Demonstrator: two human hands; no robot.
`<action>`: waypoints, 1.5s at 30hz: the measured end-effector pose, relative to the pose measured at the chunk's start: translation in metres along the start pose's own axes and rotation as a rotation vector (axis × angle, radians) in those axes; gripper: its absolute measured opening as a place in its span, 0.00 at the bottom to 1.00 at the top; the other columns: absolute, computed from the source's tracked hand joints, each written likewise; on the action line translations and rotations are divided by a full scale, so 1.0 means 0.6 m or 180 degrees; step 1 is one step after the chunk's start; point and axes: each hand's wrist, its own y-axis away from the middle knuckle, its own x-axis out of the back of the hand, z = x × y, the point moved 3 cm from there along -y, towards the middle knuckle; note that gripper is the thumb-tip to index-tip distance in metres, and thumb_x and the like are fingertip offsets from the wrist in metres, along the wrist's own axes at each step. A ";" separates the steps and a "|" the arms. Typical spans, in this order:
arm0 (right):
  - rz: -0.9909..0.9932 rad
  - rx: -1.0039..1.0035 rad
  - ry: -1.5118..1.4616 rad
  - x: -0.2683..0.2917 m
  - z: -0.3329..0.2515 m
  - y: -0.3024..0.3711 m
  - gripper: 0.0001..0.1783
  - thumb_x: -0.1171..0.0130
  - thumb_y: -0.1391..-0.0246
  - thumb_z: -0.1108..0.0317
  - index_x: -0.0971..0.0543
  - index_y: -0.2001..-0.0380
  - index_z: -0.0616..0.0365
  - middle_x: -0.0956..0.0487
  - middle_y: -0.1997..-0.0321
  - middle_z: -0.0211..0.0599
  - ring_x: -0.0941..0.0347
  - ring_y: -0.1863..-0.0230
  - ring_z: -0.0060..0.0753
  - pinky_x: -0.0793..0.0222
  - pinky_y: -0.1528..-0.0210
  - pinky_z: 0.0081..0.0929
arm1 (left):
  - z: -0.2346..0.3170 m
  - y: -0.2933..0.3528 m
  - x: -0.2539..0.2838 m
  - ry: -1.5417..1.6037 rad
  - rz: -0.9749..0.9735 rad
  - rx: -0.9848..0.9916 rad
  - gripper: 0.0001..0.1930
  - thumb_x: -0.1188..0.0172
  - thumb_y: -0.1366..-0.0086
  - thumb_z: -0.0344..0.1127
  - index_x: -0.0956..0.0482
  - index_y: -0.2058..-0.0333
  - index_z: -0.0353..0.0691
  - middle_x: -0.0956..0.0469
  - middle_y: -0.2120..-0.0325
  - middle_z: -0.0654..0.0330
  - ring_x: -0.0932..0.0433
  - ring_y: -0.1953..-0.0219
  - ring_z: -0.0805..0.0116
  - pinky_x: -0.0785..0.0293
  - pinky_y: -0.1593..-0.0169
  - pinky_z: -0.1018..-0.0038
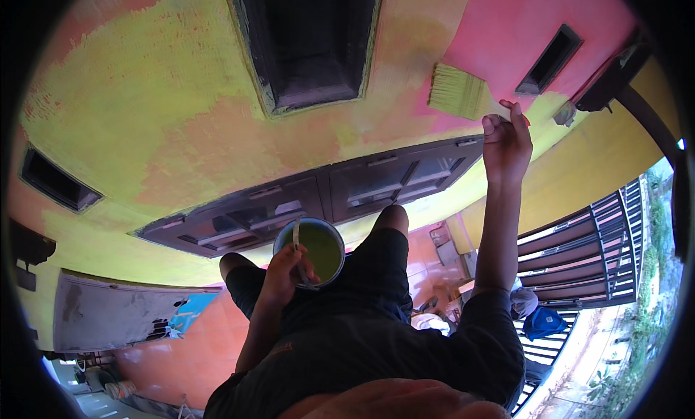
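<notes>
My right hand (508, 144) is raised at the upper right, its fingers closed around the handle of a wide paintbrush (457, 92). The brush's bristles are coated yellow-green and lie over the wall (181, 72), by the border between pink and yellow-green; whether they touch it I cannot tell. Low in the middle, my left hand (285, 273) grips the handle of a small bucket (342, 251) in front of my lap. Yellow-green paint (323, 247) is inside the bucket. Patches of orange and pink show through the thin yellow-green coat on the wall.
Dark recessed openings (308, 43) break up the wall, with a smaller one (549, 59) beside the brush. Below runs a dark-framed window (333, 187). A metal railing (579, 249) stands at right, with a blue bag (544, 323) near it. Orange tiled floor (192, 346) lies far below.
</notes>
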 end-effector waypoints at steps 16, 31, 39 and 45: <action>0.0080 0.0600 0.1334 -0.094 0.076 0.089 0.15 0.41 0.32 0.67 0.20 0.58 0.74 0.18 0.57 0.49 0.17 0.62 0.42 0.16 0.60 0.35 | 0.001 0.005 -0.007 0.0037 0.0024 0.0050 0.12 0.54 0.22 0.41 0.31 0.51 0.39 0.20 0.75 0.54 0.16 0.71 0.60 0.18 0.61 0.66; -0.1505 0.2546 0.3503 -0.269 0.085 0.131 0.06 0.37 0.41 0.80 0.17 0.60 0.66 0.17 0.65 0.41 0.21 0.68 0.27 0.28 0.67 0.20 | -0.009 0.016 0.009 0.0167 -0.0119 -0.0020 0.12 0.55 0.21 0.41 0.31 0.50 0.39 0.20 0.74 0.54 0.16 0.71 0.59 0.18 0.60 0.65; -0.2039 0.2834 0.4271 -0.300 0.076 0.121 0.03 0.35 0.43 0.80 0.19 0.64 0.66 0.18 0.69 0.42 0.21 0.71 0.34 0.28 0.70 0.24 | -0.003 0.014 0.012 0.0175 -0.0138 0.0038 0.12 0.55 0.21 0.40 0.32 0.50 0.39 0.21 0.75 0.54 0.16 0.71 0.60 0.17 0.59 0.65; -0.2175 0.2905 0.4297 -0.303 0.075 0.124 0.08 0.31 0.48 0.80 0.21 0.67 0.63 0.22 0.75 0.40 0.24 0.75 0.40 0.30 0.75 0.30 | 0.001 0.012 0.011 0.0235 -0.0177 0.0057 0.12 0.55 0.21 0.40 0.32 0.50 0.39 0.21 0.74 0.54 0.16 0.71 0.61 0.17 0.59 0.65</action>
